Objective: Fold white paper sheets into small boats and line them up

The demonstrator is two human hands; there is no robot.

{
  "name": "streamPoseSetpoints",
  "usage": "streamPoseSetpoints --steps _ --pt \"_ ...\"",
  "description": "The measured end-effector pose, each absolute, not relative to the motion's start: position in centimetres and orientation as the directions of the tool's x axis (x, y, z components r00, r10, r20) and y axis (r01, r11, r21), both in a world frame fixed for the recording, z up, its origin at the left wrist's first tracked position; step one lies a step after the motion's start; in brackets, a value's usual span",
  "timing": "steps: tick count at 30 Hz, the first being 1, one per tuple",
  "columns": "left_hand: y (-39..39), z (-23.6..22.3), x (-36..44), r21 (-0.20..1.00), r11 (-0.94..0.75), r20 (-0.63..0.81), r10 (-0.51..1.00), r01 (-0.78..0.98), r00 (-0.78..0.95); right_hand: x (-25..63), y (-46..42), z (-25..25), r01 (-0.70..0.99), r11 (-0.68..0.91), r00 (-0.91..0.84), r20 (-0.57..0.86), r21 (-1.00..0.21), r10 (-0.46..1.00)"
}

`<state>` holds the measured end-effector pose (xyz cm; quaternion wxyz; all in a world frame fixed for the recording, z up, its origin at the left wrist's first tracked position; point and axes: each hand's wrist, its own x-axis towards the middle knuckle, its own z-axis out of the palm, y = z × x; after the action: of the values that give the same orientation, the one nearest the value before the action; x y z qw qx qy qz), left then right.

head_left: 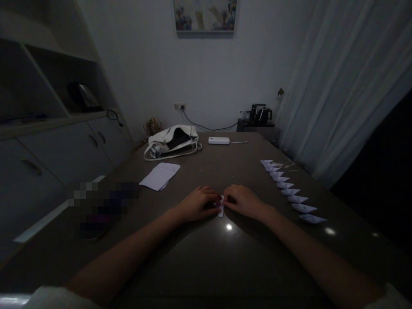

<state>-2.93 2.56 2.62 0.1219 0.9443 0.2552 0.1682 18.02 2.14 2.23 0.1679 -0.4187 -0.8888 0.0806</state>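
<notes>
Fingers [211, 198] of two hands [200, 203] [243, 201] pinch one paper piece [221, 212] near one paper stack [160, 176].

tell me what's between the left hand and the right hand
In the head view, a small piece of white paper lies between the left hand and right hand, touched by both.

The folded strip [220, 213], the loose sheets [160, 176] and the boats [298, 199] were of matt paper; the tabletop [193, 262] was smooth and glossy. The bag [162, 136] resembled smooth leather, the white box [219, 140] smooth plastic, and the curtain [334, 81] thin cloth.
</notes>
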Motion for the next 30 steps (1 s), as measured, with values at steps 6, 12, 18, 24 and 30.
streamPoseSetpoints --steps 6,12,18,24,30 --pt "2.7 2.6 -2.9 0.325 -0.845 0.264 0.511 0.424 0.818 18.0 1.8 2.4 0.727 0.638 -0.593 0.235 -0.255 0.770" --pt "2.8 2.3 -2.9 0.328 -0.843 0.267 0.515 0.425 0.815 17.8 1.4 2.8 0.690 0.674 -0.640 0.214 -0.263 0.738" --pt "3.0 2.1 -2.9 0.331 -0.838 0.276 0.525 0.433 0.805 17.7 1.1 3.0 0.682 0.678 -0.655 0.184 -0.275 0.733" --pt "2.7 2.5 -2.8 0.321 -0.839 0.264 0.524 0.439 0.810 17.6 0.8 3.2 0.685 0.687 -0.670 0.162 -0.242 0.724" --pt "2.8 2.3 -2.9 0.322 -0.843 0.273 0.519 0.431 0.810 17.7 0.7 3.2 0.672 0.699 -0.680 0.170 -0.245 0.713"
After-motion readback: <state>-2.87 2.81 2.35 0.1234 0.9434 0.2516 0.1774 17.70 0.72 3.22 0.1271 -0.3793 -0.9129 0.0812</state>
